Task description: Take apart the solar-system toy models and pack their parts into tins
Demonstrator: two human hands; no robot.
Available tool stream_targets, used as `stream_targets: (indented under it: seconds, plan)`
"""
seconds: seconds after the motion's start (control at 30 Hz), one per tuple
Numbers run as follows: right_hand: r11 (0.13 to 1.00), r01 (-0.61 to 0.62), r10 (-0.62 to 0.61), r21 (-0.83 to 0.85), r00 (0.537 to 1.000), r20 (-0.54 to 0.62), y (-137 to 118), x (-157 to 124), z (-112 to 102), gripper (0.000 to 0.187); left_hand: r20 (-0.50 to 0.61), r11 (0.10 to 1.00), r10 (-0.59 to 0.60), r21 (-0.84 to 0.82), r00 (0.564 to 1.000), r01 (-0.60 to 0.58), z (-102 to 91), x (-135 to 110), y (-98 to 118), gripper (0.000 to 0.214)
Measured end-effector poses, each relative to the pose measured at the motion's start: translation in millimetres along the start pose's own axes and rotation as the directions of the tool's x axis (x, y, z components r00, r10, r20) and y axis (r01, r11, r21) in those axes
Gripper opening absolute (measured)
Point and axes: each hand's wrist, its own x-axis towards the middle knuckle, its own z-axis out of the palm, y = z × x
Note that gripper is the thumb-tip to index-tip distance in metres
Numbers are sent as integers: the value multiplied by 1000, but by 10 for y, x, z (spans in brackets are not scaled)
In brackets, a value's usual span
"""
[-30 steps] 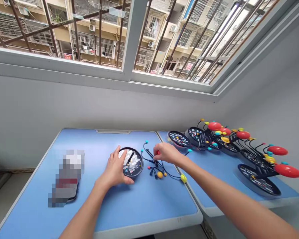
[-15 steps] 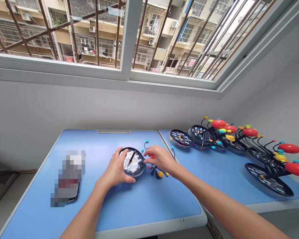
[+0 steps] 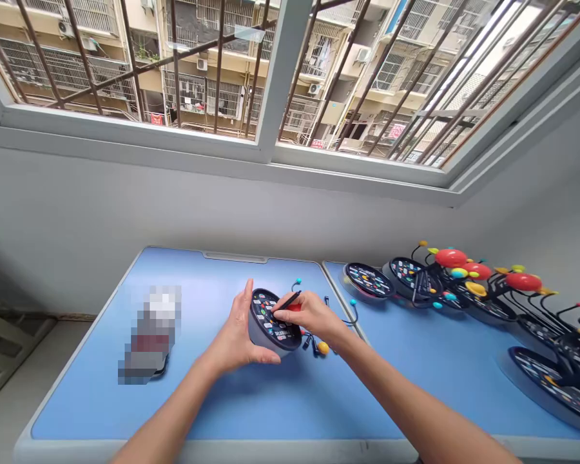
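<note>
My left hand is curled around the side of a round base with a dark printed top, its thumb along the near edge. The base is tilted, its top facing right. My right hand pinches a short black rod at the printed top, one end near the middle. Something red shows at the right fingers; whether it is held or lies behind them I cannot tell. Beyond the right hand lie loose black stems with small balls, among them an orange ball and a teal ball.
A blurred-out phone-like object lies on the blue table at left. On the adjoining table stand several round bases, among them one without a model, and several stemmed models with red balls. A barred window is above.
The base has gone from nearly level to tilted. My right hand has come over from beside it and now holds the black rod that lay on its top. The view has shifted left.
</note>
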Motion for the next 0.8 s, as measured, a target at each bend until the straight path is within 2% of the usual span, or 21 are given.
stream_targets:
  seconds: [0.1,0.2,0.33,0.4,0.5,0.6,0.7,0.8]
  plan:
    - [1000,-11,10,16,1000,24,19,-9,27,22,-43,994,-38,-105,998,34,60,-52,-60,139]
    - [999,-16,15,35,1000,24,8,-36,34,23,-80,994,-86,-80,993,80,89,-75,-104,134]
    - [991,-10,13,134,1000,-17,-91,-74,-91,26,-50,980,-158,-128,986,150,40,-87,-157,123]
    - [988,-15,21,155,999,-39,-157,-91,-185,29,-36,981,-132,-149,991,125,15,-87,-187,121]
    - [985,-56,62,163,998,-31,-206,-136,-296,33,-59,998,-53,-42,997,51,-3,-70,-233,122]
    - [988,-69,71,135,997,-9,-154,-245,-315,31,-95,995,-13,93,995,22,-14,-20,-289,122]
    - [999,-38,38,18,999,-7,-45,-418,-221,21,-154,961,-17,271,988,59,-33,73,-351,122]
    - [982,58,-62,-179,998,-18,36,-590,-50,7,-202,893,-59,427,978,142,-52,198,-372,119]
